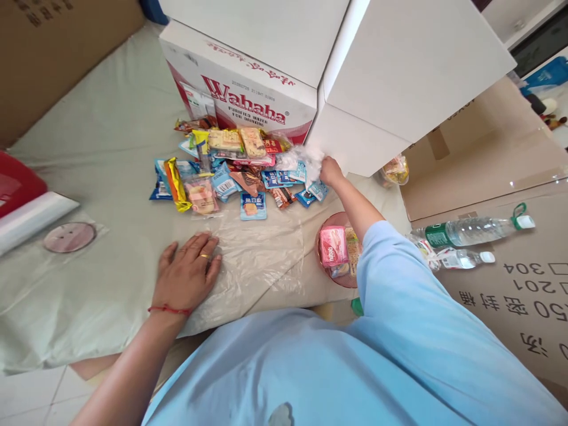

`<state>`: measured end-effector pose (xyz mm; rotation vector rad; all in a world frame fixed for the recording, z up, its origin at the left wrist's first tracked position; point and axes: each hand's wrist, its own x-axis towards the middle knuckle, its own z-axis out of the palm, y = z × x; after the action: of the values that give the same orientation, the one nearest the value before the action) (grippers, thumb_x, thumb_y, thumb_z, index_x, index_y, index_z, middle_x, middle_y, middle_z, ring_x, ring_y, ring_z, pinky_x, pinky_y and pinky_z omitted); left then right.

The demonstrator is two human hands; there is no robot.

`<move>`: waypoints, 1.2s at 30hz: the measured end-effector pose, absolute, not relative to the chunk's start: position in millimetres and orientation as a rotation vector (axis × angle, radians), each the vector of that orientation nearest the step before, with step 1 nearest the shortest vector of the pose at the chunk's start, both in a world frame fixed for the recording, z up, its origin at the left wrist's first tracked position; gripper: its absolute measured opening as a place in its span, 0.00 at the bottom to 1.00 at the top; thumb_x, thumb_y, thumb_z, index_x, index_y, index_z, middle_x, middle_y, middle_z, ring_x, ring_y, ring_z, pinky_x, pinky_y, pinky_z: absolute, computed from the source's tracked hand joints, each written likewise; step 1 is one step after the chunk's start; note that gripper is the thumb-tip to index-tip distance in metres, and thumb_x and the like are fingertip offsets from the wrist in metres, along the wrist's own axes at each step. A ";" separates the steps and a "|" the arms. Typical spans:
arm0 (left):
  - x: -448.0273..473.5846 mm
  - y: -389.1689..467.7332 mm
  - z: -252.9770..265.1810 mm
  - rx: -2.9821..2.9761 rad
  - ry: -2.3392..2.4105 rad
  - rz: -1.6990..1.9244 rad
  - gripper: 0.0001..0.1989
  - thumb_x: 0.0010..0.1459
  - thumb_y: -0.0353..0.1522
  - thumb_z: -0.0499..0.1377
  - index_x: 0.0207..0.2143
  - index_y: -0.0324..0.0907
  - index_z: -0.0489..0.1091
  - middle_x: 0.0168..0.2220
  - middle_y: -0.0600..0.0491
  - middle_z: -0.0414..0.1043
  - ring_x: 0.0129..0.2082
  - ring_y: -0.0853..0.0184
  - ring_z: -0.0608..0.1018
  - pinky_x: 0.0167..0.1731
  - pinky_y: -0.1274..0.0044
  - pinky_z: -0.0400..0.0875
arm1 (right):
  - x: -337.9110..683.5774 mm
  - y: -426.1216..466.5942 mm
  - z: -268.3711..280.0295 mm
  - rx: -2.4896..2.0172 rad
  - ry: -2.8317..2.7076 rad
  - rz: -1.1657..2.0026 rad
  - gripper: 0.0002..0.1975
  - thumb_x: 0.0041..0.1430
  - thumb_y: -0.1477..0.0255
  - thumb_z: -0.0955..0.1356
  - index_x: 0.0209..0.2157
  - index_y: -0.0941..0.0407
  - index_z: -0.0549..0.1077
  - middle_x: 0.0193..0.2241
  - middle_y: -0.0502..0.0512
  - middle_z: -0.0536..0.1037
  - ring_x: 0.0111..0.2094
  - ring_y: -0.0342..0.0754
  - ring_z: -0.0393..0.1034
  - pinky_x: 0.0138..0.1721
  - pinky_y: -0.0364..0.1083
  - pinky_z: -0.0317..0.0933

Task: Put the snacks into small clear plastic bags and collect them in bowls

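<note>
My left hand (186,272) lies flat on the pale plastic table cover (261,254), fingers spread and holding nothing. A ring and a red bracelet are on it. Reaching forward, my right hand (331,171) is closed on a crumpled clear plastic bag (313,161) at the right end of a heap of packaged snacks (246,177). The fingertips are partly hidden. In the heap are small blue packets (253,206), a yellow-wrapped bar (176,184) and a pink wafer-like packet (202,195). Below my right forearm, a pinkish clear bowl (320,260) holds a pink snack pack (333,245) and other packets.
A Wahaha water carton (248,89) and stacked white boxes (377,71) stand behind the heap. Right of the table are a cardboard box (488,148) and water bottles (479,229). Leftward lie a round pinkish disc (70,237), a white roll (35,219) and a red object (18,183).
</note>
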<state>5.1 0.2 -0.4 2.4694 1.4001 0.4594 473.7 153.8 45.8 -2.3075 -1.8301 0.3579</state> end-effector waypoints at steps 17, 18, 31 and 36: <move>5.0 -0.1 -1.0 2.548 1.391 0.461 0.28 0.72 0.40 0.41 0.63 0.35 0.68 0.67 0.36 0.66 0.67 0.52 0.69 0.70 0.54 0.47 | 439.3 -104.6 179.8 -2.008 -1.927 0.396 0.20 0.69 0.61 0.67 0.60 0.50 0.74 0.56 0.61 0.76 0.58 0.58 0.70 0.61 0.61 0.66; 5.4 -0.1 -0.8 2.547 1.394 0.460 0.29 0.72 0.40 0.40 0.63 0.35 0.68 0.67 0.36 0.66 0.67 0.52 0.69 0.70 0.54 0.47 | 424.8 -133.0 172.9 -2.012 -2.016 0.472 0.21 0.69 0.60 0.68 0.60 0.48 0.73 0.56 0.60 0.77 0.59 0.59 0.70 0.62 0.62 0.65; 7.3 -0.1 -0.2 2.558 1.398 0.438 0.30 0.71 0.40 0.40 0.64 0.36 0.67 0.66 0.36 0.67 0.67 0.51 0.69 0.69 0.53 0.48 | 418.2 -209.2 40.9 -2.263 -1.773 -0.239 0.13 0.73 0.68 0.63 0.41 0.54 0.79 0.38 0.60 0.78 0.41 0.55 0.67 0.45 0.53 0.62; 6.9 0.1 -1.7 2.572 1.418 0.430 0.30 0.71 0.40 0.39 0.63 0.36 0.68 0.67 0.37 0.66 0.67 0.53 0.69 0.69 0.55 0.48 | 488.9 -141.0 32.5 -2.279 -1.739 -0.248 0.15 0.72 0.66 0.61 0.38 0.56 0.77 0.37 0.63 0.75 0.41 0.57 0.64 0.45 0.53 0.61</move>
<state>6.9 0.1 -1.7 2.5718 1.4177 0.4298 488.9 -141.0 32.5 -2.2791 -1.7389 -0.2480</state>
